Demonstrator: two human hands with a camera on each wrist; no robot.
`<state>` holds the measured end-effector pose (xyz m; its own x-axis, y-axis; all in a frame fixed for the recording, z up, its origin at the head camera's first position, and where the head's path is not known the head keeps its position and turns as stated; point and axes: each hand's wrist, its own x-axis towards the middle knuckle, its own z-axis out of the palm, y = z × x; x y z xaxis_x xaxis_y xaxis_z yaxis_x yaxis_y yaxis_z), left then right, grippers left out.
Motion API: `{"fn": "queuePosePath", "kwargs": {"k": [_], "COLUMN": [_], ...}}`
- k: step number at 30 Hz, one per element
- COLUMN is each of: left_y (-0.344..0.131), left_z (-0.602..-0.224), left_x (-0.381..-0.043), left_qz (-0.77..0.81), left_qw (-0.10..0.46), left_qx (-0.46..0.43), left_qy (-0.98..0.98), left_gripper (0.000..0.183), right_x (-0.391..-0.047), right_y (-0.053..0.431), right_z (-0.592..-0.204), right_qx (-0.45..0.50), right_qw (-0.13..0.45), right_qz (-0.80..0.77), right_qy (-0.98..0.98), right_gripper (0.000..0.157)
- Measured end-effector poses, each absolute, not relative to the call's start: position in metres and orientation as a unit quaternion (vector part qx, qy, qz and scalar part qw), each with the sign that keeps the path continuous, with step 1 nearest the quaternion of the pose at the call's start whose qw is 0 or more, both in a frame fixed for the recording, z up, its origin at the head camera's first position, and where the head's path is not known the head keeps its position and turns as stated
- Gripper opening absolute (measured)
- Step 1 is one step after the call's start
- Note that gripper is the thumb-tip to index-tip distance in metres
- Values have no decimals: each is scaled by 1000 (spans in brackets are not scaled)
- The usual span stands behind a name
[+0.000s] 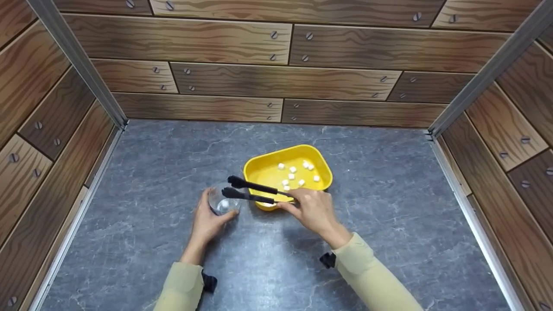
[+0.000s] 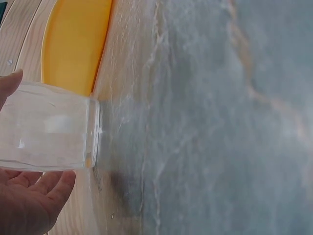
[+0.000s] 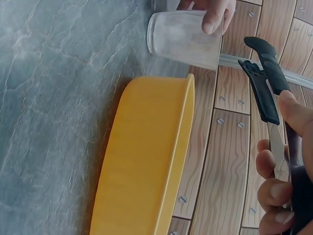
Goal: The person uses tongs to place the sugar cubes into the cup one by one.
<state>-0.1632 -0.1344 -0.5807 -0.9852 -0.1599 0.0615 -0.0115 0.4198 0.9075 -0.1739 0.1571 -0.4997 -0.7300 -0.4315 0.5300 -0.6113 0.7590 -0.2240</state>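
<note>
Grey surface carries 1 yellow tray, 1 cup.

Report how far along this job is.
Done: the left hand has the clear cup held upright; any contents are unclear. In hand: tongs, held by the right hand, tips apart and empty near the cup. Likely left: white cubes in the yellow tray.
</note>
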Motion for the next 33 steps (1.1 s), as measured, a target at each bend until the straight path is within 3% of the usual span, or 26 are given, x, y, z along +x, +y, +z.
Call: {"fn": "queuePosePath", "kwargs": {"k": [33], "left_y": [-133], "left_z": [-580], "left_x": [-163], "left_qz": [-536], "left_qw": [61], "left_qx": [56], "left_qy": [-840], "left_gripper": [100], "right_x": [-186], "right_y": [258], "right_z": [-483], "right_qx": [148], "right_qw": [201], "right_qz": [173], "right_qy": [-953], "right_gripper": [39]}}
